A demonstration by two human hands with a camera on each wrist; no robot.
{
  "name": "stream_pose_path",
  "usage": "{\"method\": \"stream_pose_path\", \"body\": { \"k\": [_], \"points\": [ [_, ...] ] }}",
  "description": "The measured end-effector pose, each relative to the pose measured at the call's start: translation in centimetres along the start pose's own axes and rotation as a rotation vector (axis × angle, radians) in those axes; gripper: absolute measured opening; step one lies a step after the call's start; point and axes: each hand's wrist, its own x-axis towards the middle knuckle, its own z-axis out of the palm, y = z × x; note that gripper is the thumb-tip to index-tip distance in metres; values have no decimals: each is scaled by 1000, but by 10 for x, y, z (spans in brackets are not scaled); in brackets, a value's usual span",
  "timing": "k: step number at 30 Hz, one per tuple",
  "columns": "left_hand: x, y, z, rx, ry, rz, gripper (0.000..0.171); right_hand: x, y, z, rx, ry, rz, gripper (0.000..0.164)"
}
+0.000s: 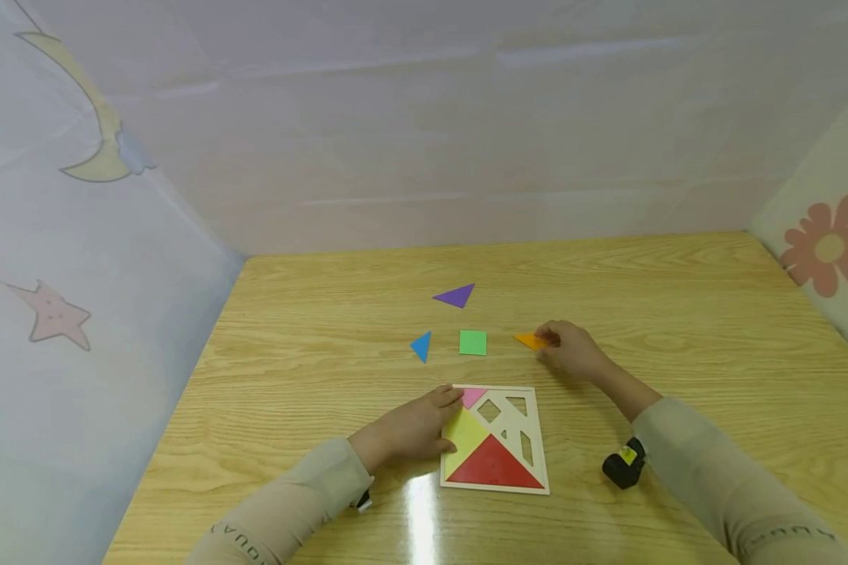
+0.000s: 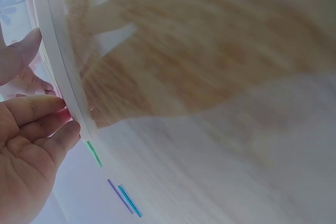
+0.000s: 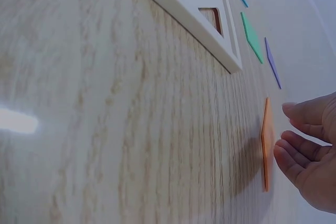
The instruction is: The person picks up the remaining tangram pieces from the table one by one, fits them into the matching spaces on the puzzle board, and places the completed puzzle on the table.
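A white tangram board (image 1: 541, 439) lies on the table with pink (image 1: 473, 396), yellow (image 1: 464, 433) and red (image 1: 493, 463) pieces set in it and several cut-outs showing. My left hand (image 1: 417, 424) rests on the board's left side, its fingers over the pink and yellow pieces' edges. At the right, my right hand (image 1: 572, 351) is over an orange piece (image 1: 528, 340), covering part of it. In the right wrist view this orange piece (image 3: 267, 145) lies flat, with loosely bent fingers (image 3: 294, 156) close beside it and the thumb apart; contact is hard to tell.
Behind the board lie a green square (image 1: 473, 343), a blue triangle (image 1: 421, 346) and a purple triangle (image 1: 456, 296). A black device (image 1: 623, 464) is at the right wrist. Printed fabric walls (image 1: 466, 157) border the wooden table (image 1: 311, 314) at the back and sides.
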Motion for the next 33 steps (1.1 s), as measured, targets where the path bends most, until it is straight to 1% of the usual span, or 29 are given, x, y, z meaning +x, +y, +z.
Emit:
{"method": "stream_pose_path", "body": {
  "k": [8, 12, 20, 24, 33],
  "points": [
    [-1, 1, -1, -11, 8, -4, 64, 5, 4, -1, -43, 10, -22, 29],
    [-1, 1, 0, -2, 12, -4, 64, 8, 4, 0, -72, 13, -19, 27],
    [-1, 1, 0, 4, 9, -12, 64, 11, 5, 2, -166, 31, -36, 24],
    [-1, 1, 0, -2, 7, -13, 64, 14, 6, 3, -197, 34, -42, 26],
    [-1, 2, 0, -9, 12, -8, 64, 18, 5, 4, -237, 26, -9, 28]
  ]
}}
